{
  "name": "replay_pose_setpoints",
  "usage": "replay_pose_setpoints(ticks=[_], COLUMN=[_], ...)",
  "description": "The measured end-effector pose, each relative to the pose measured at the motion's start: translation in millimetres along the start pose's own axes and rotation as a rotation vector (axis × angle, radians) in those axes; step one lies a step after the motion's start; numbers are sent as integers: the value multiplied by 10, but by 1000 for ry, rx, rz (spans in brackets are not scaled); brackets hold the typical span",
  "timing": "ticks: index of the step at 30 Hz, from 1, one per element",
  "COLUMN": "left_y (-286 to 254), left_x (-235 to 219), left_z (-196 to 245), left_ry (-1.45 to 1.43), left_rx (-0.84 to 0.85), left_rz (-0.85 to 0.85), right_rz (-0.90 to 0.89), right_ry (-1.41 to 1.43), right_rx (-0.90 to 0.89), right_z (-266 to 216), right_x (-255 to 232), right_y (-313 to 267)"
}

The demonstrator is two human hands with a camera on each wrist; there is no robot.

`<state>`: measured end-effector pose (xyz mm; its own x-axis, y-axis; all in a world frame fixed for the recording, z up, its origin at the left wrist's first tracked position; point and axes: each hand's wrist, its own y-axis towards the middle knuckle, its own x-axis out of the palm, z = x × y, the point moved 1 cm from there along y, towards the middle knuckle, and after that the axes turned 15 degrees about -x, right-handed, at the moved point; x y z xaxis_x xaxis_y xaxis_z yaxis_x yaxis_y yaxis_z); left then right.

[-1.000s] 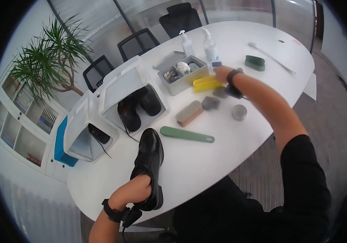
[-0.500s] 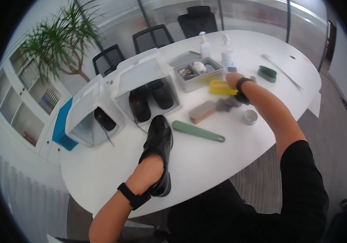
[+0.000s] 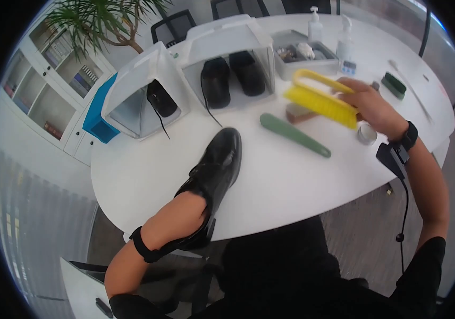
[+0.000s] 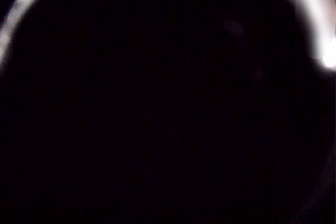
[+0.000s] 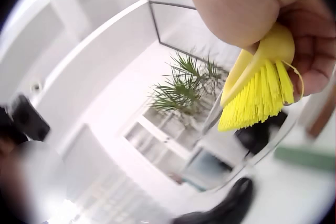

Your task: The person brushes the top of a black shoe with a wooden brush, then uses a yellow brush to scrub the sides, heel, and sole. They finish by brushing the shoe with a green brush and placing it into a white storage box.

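A yellow scrubbing brush [image 3: 320, 103] with a looped handle is gripped by my right hand [image 3: 372, 106], raised over the table with its bristles down. In the right wrist view, fingers and thumb wrap the end of its handle. My left hand [image 3: 184, 213] reaches into the opening of a black leather shoe [image 3: 218, 159], its toe pointing away from me; the fingers are hidden inside. The left wrist view is nearly all dark. Below the yellow brush lie a wood-backed brush [image 3: 297, 113], partly covered, and a green shoehorn [image 3: 294, 135]. A small round tin [image 3: 367, 134] sits by my right hand.
Two clear-fronted shoe boxes [image 3: 227, 40] hold black shoes, laces hanging out. Behind stand a grey divided box [image 3: 291, 70], a pump bottle [image 3: 315, 24] and a spray bottle [image 3: 345, 42]. A dark green brush [image 3: 394, 85] and a long thin stick [image 3: 413, 93] lie right.
My right hand has lifted the yellow brush from beside the grey box and brought it nearer. The left hand stays in the shoe, whose heel now reaches the table's front edge. The head view has shifted.
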<state>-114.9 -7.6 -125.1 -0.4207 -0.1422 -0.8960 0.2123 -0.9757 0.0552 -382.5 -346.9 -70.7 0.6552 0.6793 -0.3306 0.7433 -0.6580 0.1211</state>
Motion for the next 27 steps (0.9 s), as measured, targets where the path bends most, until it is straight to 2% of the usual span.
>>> replay_pose_setpoints(ticks=[1, 3, 4, 6, 8, 9, 10, 11, 12, 14, 15, 16, 17, 18, 22, 27], left_y=[-40, -102, -87, -102, -134, -130, -136, -139, -138, -69, -55, -36, -14, 40, 254, 449], left_x=[6, -13, -22, -20, 25, 29, 23, -27, -77, -115, -117, -104, -75, -67, 138, 244], left_z=[-49, -92, -107, -160, -205, -182, -135, -93, -51, 17, 15, 13, 6, 0, -37, -14], left_ry=[53, 165, 203, 259, 277, 285, 255, 246, 237, 419, 437, 429, 409, 391, 313, 230], left_rx=[-27, -73, -189, -309, -237, -213, -289, -324, -360, -423, -414, -407, -405, -398, -380, -338], left_rz=[-63, -191, -301, -412, -292, -253, -251, -256, -259, -487, -494, -461, -427, -398, -283, -216], right_rz=[-105, -197, -203, -217, -216, -142, -70, -68, -64, -17, -62, -36, -13, -35, -48, -42], right_ry=[238, 725, 758, 851, 920, 848, 776, 788, 649, 438, 326, 379, 164, 268, 172, 112], right_rx=[14, 176, 211, 240, 234, 143, 56, 57, -52, -197, -185, -327, -420, -429, -429, -446], right_z=[44, 121, 207, 431, 418, 351, 319, 359, 433, 570, 482, 642, 710, 662, 598, 559], right_x=[189, 735, 994, 1503, 1791, 1878, 1945, 2014, 2072, 2137, 2073, 2170, 2209, 2175, 2166, 2095], right_y=[-88, -150, -121, 53, 206, 251, 286, 330, 381, 398, 373, 427, 442, 393, 364, 337])
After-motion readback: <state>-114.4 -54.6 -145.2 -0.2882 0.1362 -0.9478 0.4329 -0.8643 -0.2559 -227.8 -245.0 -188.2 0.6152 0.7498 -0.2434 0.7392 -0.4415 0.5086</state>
